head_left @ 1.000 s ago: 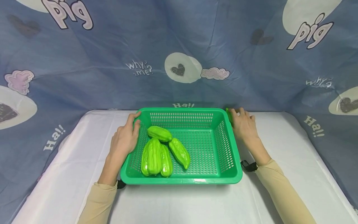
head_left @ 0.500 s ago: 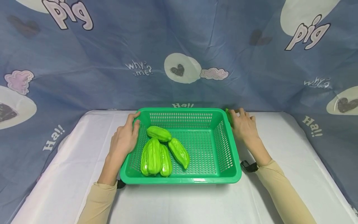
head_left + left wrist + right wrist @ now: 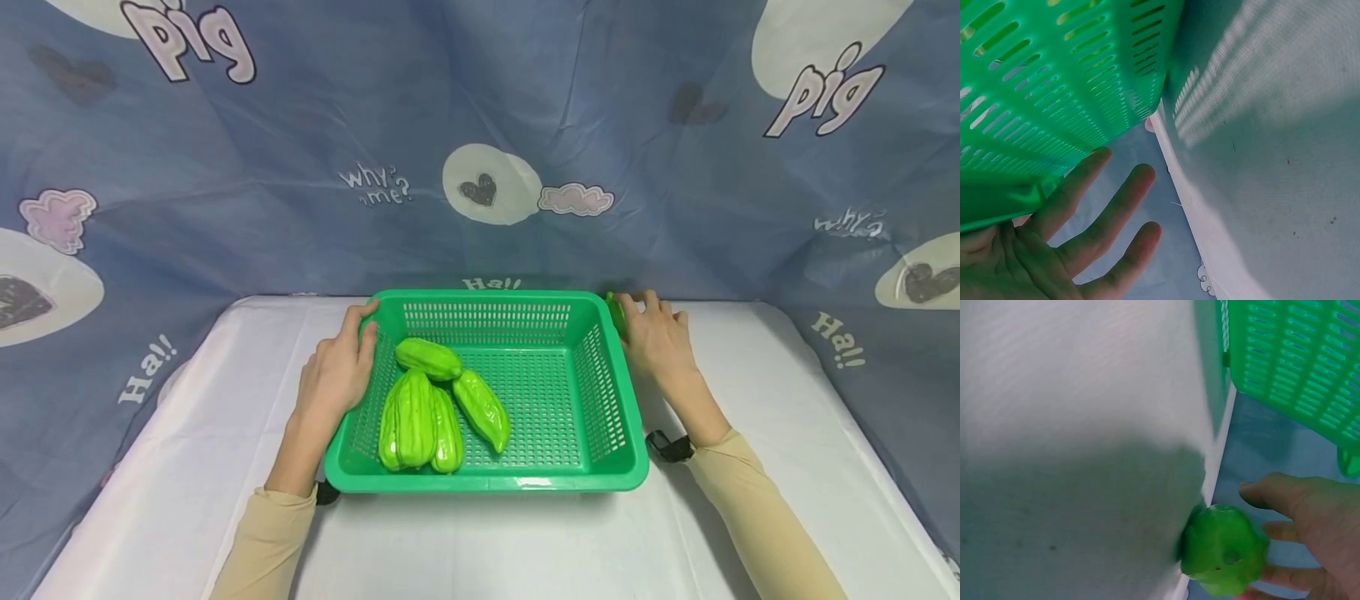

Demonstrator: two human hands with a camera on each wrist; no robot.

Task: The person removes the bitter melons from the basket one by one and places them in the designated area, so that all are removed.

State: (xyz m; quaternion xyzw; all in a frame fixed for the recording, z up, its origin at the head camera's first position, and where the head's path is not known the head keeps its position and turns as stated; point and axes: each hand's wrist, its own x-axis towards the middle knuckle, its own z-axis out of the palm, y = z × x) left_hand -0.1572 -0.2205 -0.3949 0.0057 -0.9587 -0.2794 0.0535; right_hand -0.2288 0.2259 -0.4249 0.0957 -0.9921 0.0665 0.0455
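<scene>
A green plastic basket (image 3: 487, 483) stands mid-table in the head view. In its left half lie several bright green, ridged bitter melons (image 3: 480, 408). My left hand (image 3: 335, 367) grips the basket's left rim near the far corner, the thumb over the rim. In the left wrist view its other fingers (image 3: 1104, 228) stretch out below, outside the slotted wall. Beyond the basket's right wall, my right hand (image 3: 660, 342) reaches down beside a darker green, rounded vegetable (image 3: 1225, 550). Its thumb is apart from that vegetable, while the lower fingers come close behind; contact cannot be made out.
A white cloth (image 3: 540, 542) covers the table under the basket. Behind its far edge hangs a blue printed curtain (image 3: 300, 233). In the right wrist view the basket's perforated wall (image 3: 1297, 362) rises close to the right thumb.
The view shifts very slightly. Both hands, the basket and the vegetables keep their places.
</scene>
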